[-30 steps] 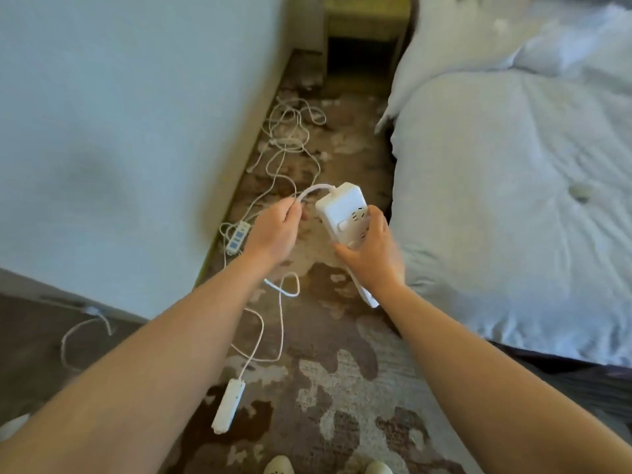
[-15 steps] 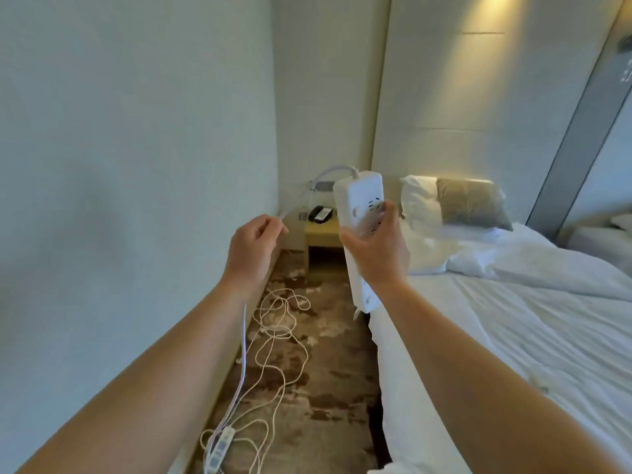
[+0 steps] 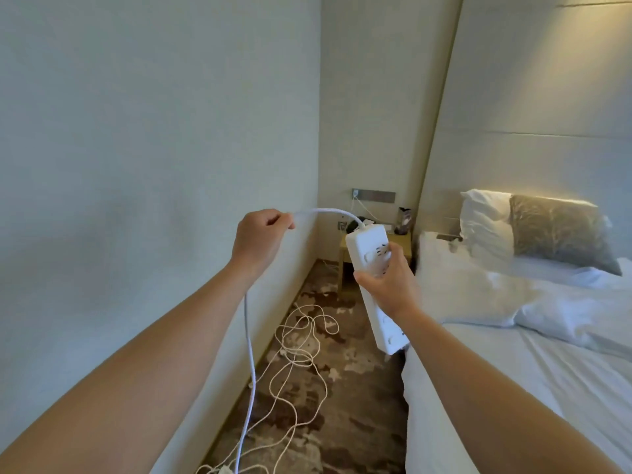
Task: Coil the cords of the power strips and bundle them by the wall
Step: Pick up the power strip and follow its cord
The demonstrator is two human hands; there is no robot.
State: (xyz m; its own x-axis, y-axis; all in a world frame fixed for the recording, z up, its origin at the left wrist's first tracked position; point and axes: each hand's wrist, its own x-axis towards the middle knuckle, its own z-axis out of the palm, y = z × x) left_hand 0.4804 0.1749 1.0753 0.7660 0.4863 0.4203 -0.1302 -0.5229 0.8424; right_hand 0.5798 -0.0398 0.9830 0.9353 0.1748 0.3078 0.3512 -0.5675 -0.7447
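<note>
Raised a little higher than half a second ago, the right hand grips the power strip upright, while the left hand, beside the strip, pinches its cord, which arcs over, apparently dropping to the floor.

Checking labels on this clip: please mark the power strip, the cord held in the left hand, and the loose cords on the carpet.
power strip point(image 3: 367, 249): head view, upper face above the right hand's fingers.
cord point(image 3: 325, 211): head view, arched stretch between left hand and strip.
loose cords point(image 3: 301, 350): head view, tangled loops on the carpet.
</note>
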